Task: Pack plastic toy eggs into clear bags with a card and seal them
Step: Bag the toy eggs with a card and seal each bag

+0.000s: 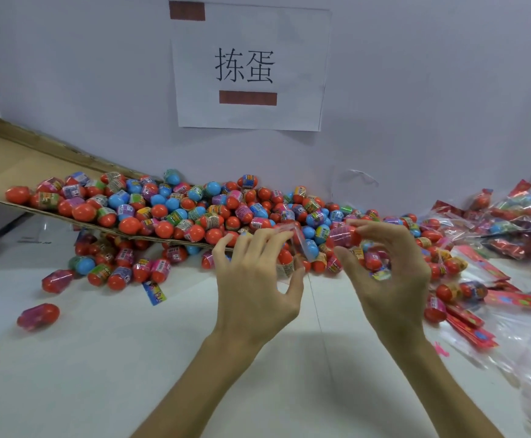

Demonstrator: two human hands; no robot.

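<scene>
A: Red and blue plastic everywhere: toy eggs point(194, 213) heaped against the wall, partly on a tilted cardboard sheet point(20, 159), partly spilling onto the white table point(131, 358).

B: And the left hand point(254, 279)?

A: Raised at the near edge of the heap, fingers curled, gripping a clear bag point(292, 245) near its top. A red egg showing through the film; more than that, hard to tell.

B: And the right hand point(387, 279)?

A: Just beside the bag, pinching a pink-banded red egg point(344, 236) between thumb and fingertips. Touching the bag or not, impossible to say.

B: Any cards?

A: Yes, red cards point(469, 330) lying flat on the table at the right, among loose film. Farther back, filled bags point(510, 216) piled up.

B: Anything stray?

A: One wrapped egg point(38, 316) alone at the near left, well apart from the heap, and a small printed label point(155, 294) flat on the table. On the wall above, a paper sign point(248, 67).
</scene>
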